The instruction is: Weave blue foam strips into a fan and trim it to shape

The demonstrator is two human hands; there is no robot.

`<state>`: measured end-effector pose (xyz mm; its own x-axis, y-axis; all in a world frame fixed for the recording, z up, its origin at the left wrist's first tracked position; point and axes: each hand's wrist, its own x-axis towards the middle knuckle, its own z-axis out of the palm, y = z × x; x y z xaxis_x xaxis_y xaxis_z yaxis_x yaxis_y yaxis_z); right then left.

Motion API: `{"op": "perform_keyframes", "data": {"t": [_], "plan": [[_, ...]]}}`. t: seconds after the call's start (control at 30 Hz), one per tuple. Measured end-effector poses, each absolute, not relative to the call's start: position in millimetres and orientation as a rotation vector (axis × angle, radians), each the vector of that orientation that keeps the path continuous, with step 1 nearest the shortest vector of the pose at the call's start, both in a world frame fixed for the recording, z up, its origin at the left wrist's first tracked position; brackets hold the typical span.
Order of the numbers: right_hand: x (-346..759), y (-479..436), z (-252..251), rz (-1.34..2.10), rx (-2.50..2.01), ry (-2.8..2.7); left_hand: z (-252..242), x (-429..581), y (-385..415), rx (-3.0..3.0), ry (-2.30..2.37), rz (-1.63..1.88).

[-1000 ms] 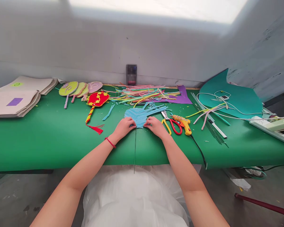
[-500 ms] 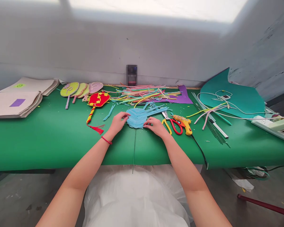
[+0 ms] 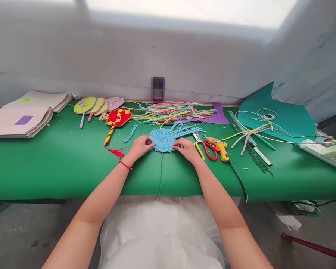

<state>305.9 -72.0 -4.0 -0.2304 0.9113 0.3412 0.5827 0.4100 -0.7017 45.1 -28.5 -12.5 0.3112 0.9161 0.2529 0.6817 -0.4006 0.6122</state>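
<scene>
A light-blue fan panel (image 3: 162,139) of pipe cleaners laid side by side in V-shaped rows lies flat on the green table. My left hand (image 3: 140,146) is closed at its left edge, thumb and forefinger pinching the border. At the lower right edge, the fingers of my right hand (image 3: 185,148) are pinched on the panel's rim. From its bottom a thin green wire (image 3: 160,175) runs straight down past the table edge. Loose blue pipe cleaners (image 3: 189,130) spread out to the upper right of the panel.
Scissors (image 3: 210,150) and a yellow glue gun (image 3: 221,147) lie right of my right hand. A red fan (image 3: 118,117) with a tassel lies to the left. Behind is a pile of coloured pipe cleaners (image 3: 173,111). Cloth books (image 3: 14,125) sit far left; a power strip (image 3: 313,146) is far right.
My left hand has moved slightly lower along the panel's left edge. My right hand stays at the lower right edge. The view has shifted a little.
</scene>
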Motion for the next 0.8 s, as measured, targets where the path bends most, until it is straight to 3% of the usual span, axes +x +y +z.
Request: {"op": "perform_keyframes", "data": {"t": [0.37, 0.8], "plan": [[307, -70, -9, 0.562, -1.255, -2.026, 0, 59, -44, 2.407, 1.32, 0.966], [307, -67, -11, 0.492, -1.27, -2.093, -10, 88, -60, 2.619, 1.151, 0.731]]}}
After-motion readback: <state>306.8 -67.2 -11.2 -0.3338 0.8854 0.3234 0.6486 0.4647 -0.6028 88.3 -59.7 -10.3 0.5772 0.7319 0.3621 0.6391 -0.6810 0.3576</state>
